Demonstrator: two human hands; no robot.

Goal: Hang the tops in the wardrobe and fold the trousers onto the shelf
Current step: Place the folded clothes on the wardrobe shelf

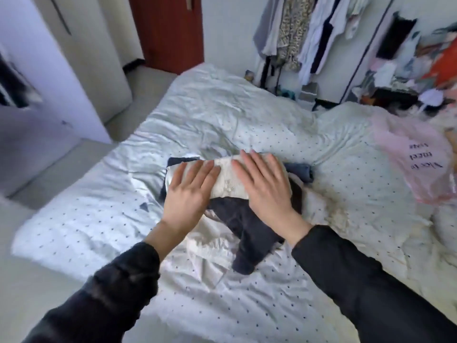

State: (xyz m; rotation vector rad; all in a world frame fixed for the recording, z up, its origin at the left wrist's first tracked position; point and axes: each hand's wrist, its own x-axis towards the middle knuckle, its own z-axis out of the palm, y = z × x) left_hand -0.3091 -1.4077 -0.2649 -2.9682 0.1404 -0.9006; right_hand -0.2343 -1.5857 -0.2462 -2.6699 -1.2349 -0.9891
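One folded white garment [228,179] lies on the bed [99,219], its long axis running left to right under your palms, atop one dark garment [247,233] whose leg points back toward you. Your left hand [190,191] and right hand [264,184], two in all, press flat with straight fingers, each grip open, wrists angled inward.
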